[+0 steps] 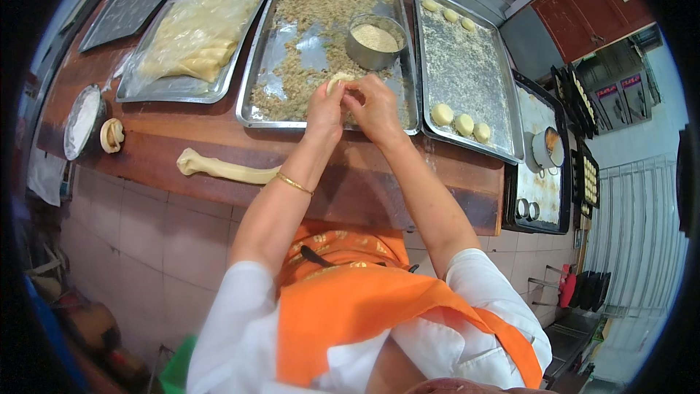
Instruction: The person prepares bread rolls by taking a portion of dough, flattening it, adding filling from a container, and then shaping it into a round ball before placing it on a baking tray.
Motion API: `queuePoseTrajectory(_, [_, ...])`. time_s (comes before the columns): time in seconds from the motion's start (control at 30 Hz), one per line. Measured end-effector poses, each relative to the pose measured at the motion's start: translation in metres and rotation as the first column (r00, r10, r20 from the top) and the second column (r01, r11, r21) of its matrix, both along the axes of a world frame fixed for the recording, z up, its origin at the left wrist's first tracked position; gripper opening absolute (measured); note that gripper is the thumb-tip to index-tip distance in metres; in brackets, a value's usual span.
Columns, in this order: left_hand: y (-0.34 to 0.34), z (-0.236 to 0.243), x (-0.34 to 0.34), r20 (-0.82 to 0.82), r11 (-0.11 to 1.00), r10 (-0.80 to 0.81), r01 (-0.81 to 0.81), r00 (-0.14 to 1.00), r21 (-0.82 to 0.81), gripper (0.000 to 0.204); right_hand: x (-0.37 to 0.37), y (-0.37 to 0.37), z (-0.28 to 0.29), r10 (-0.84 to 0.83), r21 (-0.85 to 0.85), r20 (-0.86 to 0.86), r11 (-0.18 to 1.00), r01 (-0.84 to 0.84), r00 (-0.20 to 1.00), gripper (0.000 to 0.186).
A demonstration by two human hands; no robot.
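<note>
Fingers (357,84) on both hands are closed on a small piece of dough (337,79), so that's what's being worked right now. Left hand (324,109) has it pinched from one side, right hand (376,106) has its fingertips nipped in at the edge from the other. Most of the dough is tucked behind them, so can't really tell its shape.

Straight under the fingers is a big metal tray (311,47) with crumbly brownish filling (313,1) spread around, some bare metal showing through. Just beyond them, a bit to the right, a round tin (370,58) sits in that tray, partly full of pale grainy stuff (374,36).

Right of the fingers there's a floury tray (467,66): three dough balls (464,125) at the near end, three more pale rounds (450,14) at the far end. Further right, a white cup (543,149) and two metal rings (523,208) are on a dark-rimmed baking tray (534,182).

Left of the fingers and closer to the body, a dough rope (230,168) lies on the wooden worktop (157,128), its right end next to the left forearm. Well off to the left: a bowl of white powder (82,118) with a coiled bit of dough (111,136) just beside it.
</note>
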State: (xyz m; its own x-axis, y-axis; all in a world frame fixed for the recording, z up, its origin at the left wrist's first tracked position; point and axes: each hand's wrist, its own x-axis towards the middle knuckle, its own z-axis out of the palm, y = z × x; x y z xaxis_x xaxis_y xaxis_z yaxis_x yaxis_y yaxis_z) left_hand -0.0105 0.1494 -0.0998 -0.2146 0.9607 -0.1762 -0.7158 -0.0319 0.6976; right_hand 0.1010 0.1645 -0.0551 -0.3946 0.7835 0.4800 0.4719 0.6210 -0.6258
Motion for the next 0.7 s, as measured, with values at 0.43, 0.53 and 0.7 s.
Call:
queuePoseTrajectory(0.43, [-0.02,0.06,-0.01,0.11,0.998,-0.033,0.028,0.993,0.05,0.037,0.009,0.005,0.024,-0.062,-0.466,-0.429,0.87,-0.162,0.901,0.02])
queuePoseTrajectory(0.53, [0.0,0.049,-0.004,0.028,0.994,0.069,-0.071,0.997,0.08,0.046,0.001,0.005,0.028,-0.046,-0.502,-0.445,0.84,-0.207,0.894,0.017])
queuePoseTrajectory(0.7, [0.004,0.037,-0.001,0.306,1.0,0.016,-0.023,0.952,0.019,0.041,0.0,-0.011,0.024,0.035,0.152,-0.041,0.988,-0.028,0.999,0.02])
